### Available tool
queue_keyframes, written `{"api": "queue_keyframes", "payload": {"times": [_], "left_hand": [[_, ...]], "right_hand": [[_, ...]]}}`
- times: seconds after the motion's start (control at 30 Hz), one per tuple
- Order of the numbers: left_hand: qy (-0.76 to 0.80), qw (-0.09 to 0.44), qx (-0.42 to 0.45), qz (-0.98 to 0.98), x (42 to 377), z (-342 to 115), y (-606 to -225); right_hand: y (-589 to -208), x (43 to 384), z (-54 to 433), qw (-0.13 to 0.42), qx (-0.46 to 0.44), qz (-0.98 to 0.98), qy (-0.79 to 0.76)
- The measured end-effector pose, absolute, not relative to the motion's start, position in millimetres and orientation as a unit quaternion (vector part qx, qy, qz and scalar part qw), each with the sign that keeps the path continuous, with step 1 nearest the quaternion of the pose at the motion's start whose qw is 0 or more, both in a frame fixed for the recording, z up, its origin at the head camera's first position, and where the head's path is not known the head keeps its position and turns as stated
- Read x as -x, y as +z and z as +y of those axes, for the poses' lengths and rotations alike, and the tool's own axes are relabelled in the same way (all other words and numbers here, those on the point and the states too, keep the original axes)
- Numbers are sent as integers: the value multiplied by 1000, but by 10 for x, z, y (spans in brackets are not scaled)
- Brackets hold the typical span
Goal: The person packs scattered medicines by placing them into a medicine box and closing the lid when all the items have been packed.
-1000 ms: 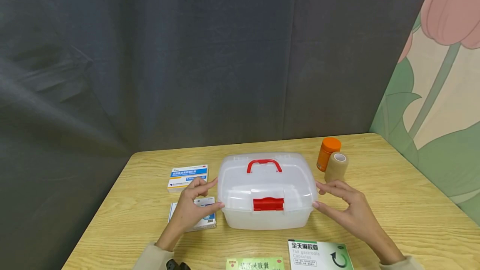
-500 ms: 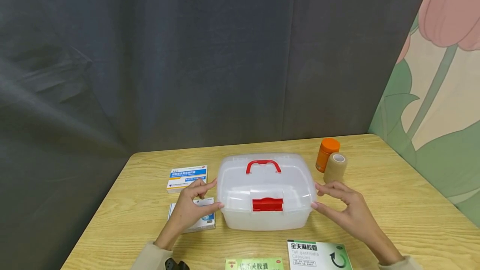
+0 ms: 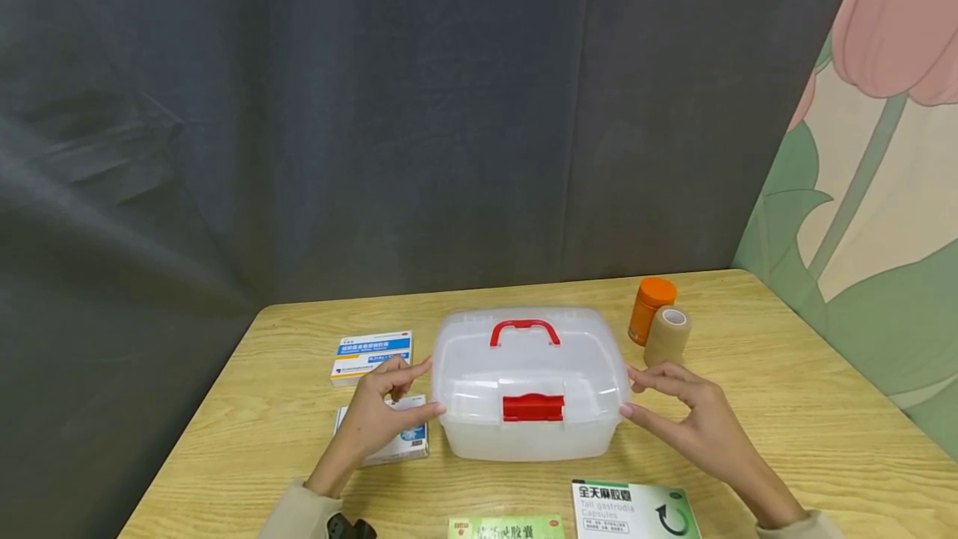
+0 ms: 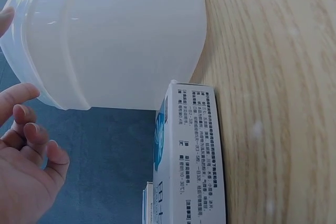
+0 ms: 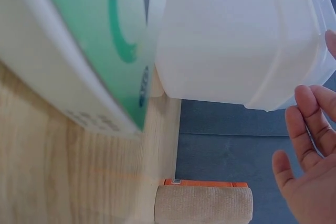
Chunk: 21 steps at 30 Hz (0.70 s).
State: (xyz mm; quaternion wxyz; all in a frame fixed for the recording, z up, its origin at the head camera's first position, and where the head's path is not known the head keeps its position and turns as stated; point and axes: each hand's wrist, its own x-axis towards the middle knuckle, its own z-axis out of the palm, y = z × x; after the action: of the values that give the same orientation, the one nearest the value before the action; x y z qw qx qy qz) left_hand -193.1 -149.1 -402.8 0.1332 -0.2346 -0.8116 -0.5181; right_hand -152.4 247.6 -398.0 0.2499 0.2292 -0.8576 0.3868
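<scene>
A translucent white plastic storage box (image 3: 530, 381) with a red carrying handle and a red front latch sits on the table, its lid down. My left hand (image 3: 374, 418) is at its left end, thumb and index fingertips spread apart against the lid's side. In the left wrist view the other fingers of the left hand (image 4: 31, 156) are loosely bent, off the box. On the opposite end, my right hand (image 3: 699, 418) touches the lid the same way with thumb and index fingertips. The right wrist view shows the right hand's (image 5: 315, 145) remaining fingers apart from the box.
Two medicine boxes, a blue-and-white one (image 3: 372, 358) and another (image 3: 407, 443) partly behind my left hand, lie left. A green box (image 3: 505, 528) and a white-green capsule box (image 3: 634, 510) lie in front. A tan bandage roll (image 3: 666, 339) and orange bottle (image 3: 649, 310) stand right.
Both hands keep their places on the lid's sides. The whole scene shifts very slightly left and down in the head view; the box stays shut and in place.
</scene>
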Motion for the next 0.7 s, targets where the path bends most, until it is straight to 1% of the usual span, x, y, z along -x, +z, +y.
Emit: {"api": "queue_keyframes", "payload": {"times": [0.2,0.4,0.7], "left_hand": [[-517,129,231,-814,1936,-1491,-4022],[-522,139,243,-805,1954,-1497,-4013],[-528,140,245,-801,1951,-1485,-3984]], "right_hand": [[-3960,1527,2479,248,-230,-859,384],[-3917,1540,2480,251,-237,-857,383],[-3875,1525,2479,242,-211,-871,373]]}}
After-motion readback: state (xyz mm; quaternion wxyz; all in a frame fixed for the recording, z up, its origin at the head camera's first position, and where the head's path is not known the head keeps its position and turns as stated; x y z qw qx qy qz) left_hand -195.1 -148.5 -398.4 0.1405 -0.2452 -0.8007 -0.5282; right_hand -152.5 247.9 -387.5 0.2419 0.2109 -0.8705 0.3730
